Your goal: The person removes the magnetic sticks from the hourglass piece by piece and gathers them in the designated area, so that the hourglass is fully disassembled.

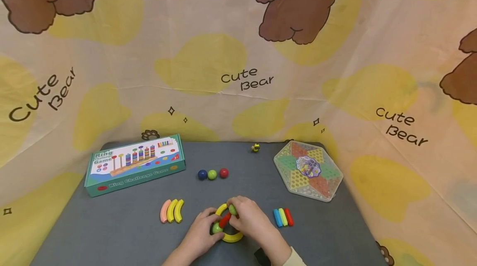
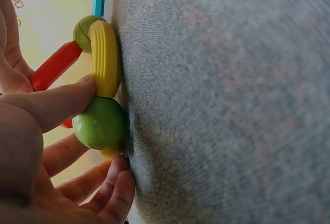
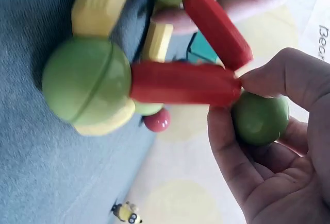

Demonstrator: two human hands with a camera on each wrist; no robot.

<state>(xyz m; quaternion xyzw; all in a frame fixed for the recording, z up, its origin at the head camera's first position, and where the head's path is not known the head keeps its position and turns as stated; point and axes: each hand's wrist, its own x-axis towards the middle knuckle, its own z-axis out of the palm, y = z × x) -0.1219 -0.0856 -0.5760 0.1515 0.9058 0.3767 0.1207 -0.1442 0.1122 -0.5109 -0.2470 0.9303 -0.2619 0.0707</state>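
A ring of curved yellow pieces (image 1: 232,238) joined by green balls lies on the grey table in front of me. Two red rods (image 3: 185,82) rise from it and slant together. At the left side of the ring, my left hand (image 1: 201,233) holds a green ball (image 2: 100,123), its thumb against a curved yellow piece (image 2: 105,59). My right hand (image 1: 250,218) grips another green ball (image 3: 260,118) up at the rods' meeting ends, thumb and finger touching the red tips. A further green ball (image 3: 86,80) sits in the ring below a rod.
Blue, green and red balls (image 1: 223,173) stand behind the ring. Curved pieces (image 1: 171,211) lie left; short blue, green and red rods (image 1: 283,217) lie right. A ring game box (image 1: 136,166), a hexagonal board case (image 1: 308,170) and a small yellow figure (image 1: 255,148) are farther back.
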